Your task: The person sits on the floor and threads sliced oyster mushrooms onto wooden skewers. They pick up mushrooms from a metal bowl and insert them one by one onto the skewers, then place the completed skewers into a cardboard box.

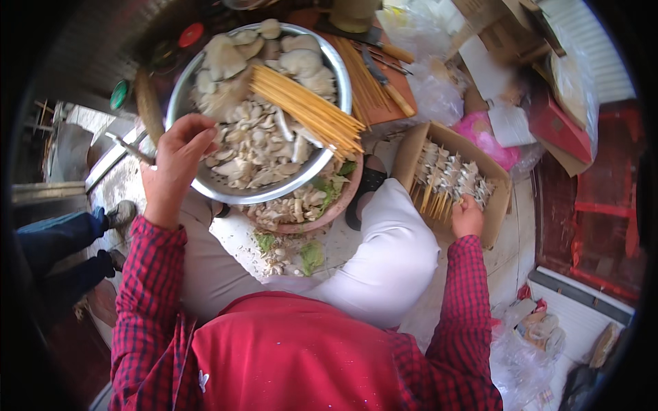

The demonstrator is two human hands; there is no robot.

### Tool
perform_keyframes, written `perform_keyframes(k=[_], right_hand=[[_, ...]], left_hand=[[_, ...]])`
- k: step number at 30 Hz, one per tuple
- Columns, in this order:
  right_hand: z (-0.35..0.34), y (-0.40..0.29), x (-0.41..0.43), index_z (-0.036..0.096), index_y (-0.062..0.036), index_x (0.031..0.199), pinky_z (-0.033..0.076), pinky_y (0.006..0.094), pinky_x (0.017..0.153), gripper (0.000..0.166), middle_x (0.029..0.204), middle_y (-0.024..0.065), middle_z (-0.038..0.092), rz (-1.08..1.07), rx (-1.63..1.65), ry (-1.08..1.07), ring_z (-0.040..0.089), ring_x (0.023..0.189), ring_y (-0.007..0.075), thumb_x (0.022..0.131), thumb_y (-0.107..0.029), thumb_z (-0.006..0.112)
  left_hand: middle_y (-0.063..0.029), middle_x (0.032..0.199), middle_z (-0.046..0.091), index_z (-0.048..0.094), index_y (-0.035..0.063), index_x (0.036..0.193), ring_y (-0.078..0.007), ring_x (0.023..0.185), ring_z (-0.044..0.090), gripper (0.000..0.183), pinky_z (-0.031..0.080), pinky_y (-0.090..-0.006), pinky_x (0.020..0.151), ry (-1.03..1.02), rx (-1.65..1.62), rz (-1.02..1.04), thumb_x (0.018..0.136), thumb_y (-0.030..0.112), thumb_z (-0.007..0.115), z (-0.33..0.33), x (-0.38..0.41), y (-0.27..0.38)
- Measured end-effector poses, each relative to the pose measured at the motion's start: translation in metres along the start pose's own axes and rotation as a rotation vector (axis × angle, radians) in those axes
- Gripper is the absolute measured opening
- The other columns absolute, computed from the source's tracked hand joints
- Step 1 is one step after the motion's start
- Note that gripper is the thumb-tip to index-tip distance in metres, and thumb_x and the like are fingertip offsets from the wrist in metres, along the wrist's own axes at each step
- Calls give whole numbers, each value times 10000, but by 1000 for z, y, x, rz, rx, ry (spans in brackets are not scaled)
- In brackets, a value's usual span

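A metal bowl [340, 67] with small holes holds oyster mushrooms [257, 131], torn pieces in its lower part and larger caps at the back. A bundle of wooden skewers [308, 108] lies across its right side. Over the bowl's left rim is my left hand [180, 149], thumb and forefinger curled near each other; whether something small is between them cannot be told. My right hand [468, 218] is in a cardboard box [411, 149], its fingers closed at the edge of several rows of threaded skewers [452, 172], seemingly on a skewer's end.
Under the bowl stands a reddish basin [339, 208] with mushroom pieces and greens. Knives [390, 90] and more skewers rest on a red-brown board [403, 82] at the back. Plastic bags and cardboard lie at right. Another person's legs [61, 231] are at left.
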State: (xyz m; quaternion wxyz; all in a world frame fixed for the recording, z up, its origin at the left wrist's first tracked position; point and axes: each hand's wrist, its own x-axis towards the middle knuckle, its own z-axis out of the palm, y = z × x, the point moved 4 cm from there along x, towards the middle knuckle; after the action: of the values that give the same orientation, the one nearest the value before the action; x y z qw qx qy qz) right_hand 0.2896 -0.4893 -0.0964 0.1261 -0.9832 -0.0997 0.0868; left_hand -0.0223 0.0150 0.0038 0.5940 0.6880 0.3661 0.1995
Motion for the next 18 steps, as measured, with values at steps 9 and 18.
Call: perform_keyframes(k=[9, 18], right_hand=[[-64, -288, -42, 678, -55, 908, 523, 350, 663, 99, 815, 124, 648, -730, 381, -11, 644, 699, 267, 823, -98, 652], [-1, -400, -76, 639, -64, 888, 507, 449, 713, 184, 877, 134, 636, -937, -11, -12, 628, 823, 347, 752, -168, 708]], left_hand=[[-92, 814, 698, 675, 29, 958, -171, 714, 651, 177, 510, -311, 658, 76, 538, 155, 803, 109, 649, -35, 30, -5], [-148, 771, 679, 695, 71, 847, -315, 754, 666, 163, 524, -398, 702, 53, 739, 15, 738, 172, 629, -60, 44, -12]])
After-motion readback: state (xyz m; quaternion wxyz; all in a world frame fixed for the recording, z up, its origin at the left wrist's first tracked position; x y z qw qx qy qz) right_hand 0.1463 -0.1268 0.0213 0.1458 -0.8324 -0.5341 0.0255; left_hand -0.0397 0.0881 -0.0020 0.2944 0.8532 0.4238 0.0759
